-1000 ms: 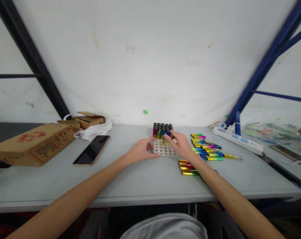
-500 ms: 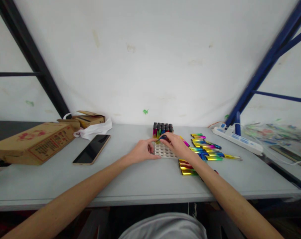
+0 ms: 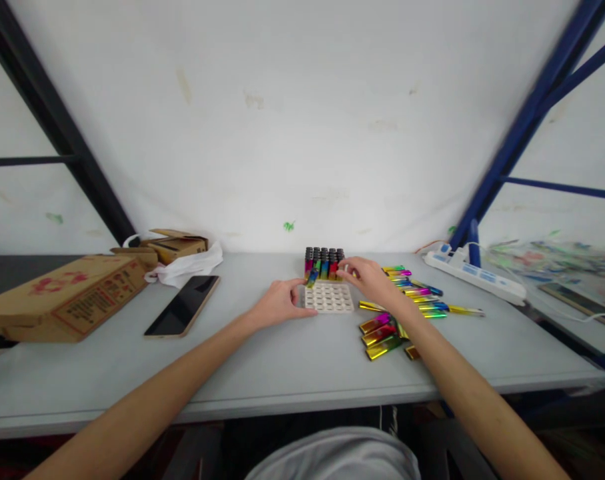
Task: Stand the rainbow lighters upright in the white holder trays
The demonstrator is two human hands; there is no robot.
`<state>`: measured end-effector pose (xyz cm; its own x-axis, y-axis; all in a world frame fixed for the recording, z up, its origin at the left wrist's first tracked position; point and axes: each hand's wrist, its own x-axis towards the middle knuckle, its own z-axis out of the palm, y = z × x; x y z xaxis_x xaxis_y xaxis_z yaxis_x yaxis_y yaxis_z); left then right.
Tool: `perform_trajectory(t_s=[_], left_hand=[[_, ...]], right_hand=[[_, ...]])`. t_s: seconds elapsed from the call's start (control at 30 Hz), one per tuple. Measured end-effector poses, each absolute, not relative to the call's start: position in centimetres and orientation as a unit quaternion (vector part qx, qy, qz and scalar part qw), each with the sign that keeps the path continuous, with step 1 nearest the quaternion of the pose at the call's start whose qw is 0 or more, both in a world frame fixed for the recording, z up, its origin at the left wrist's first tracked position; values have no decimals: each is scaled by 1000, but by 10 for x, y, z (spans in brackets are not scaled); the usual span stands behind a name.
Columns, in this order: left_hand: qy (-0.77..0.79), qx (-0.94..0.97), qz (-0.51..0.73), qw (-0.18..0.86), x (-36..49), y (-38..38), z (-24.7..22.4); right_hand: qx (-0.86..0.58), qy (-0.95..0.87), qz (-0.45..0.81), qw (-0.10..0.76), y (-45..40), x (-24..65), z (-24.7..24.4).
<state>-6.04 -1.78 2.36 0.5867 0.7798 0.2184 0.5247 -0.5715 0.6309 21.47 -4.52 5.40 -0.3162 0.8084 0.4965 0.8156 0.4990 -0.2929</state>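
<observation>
A white tray point(image 3: 328, 298) with rows of slots lies on the grey table. One blue-and-yellow lighter point(image 3: 312, 278) stands at its back left corner, leaning slightly. My left hand point(image 3: 281, 303) grips the tray's left side, with the thumb at the front corner and the fingers farther back. Above the tray's back right corner is my right hand point(image 3: 367, 279), its fingers bent but apart, with nothing visible in them. Its fingertips come close to a block of upright black-topped lighters point(image 3: 324, 263) behind the tray. Loose shiny lighters point(image 3: 382, 333) lie right of the tray, partly behind my right forearm.
On the left are a phone point(image 3: 182, 307), a cardboard box point(image 3: 77, 293), a smaller opened box point(image 3: 175, 248) and a white plastic bag point(image 3: 190, 263). A white power strip point(image 3: 475, 275) lies at the right by the blue frame point(image 3: 522, 127). A white wall stands behind.
My right hand has let go of the blue-and-yellow lighter and moved right, away from my left hand. The lighter now stands at the tray's corner. My left hand remains at the tray's left side.
</observation>
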Motion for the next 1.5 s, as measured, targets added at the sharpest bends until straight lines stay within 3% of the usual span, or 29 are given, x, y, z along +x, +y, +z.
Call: perform_trajectory(t_s=[0.13,0.33,0.93,1.17,1.37,1.5], left_hand=[[398,853,233,247,-64,-14,25],[400,859,211,240,-62,-15,26],[378,887,148,220,-63,-22,42],[374,895,157,188,-63,-22,41],[350,901,203,155,-63,-17,33],[348,903,201,151,-63,-16,32]], right_hand=[[-614,-754,-71,222,-37,275,60],[-745,-657,-67,95,-25,349,46],[-728,-683,-28,56,-13,353,32],[-747,-649,-64,134,-18,340,44],[-632,-659,19,408,-30,310,60],[-559,-639,151,507,-29,283,58]])
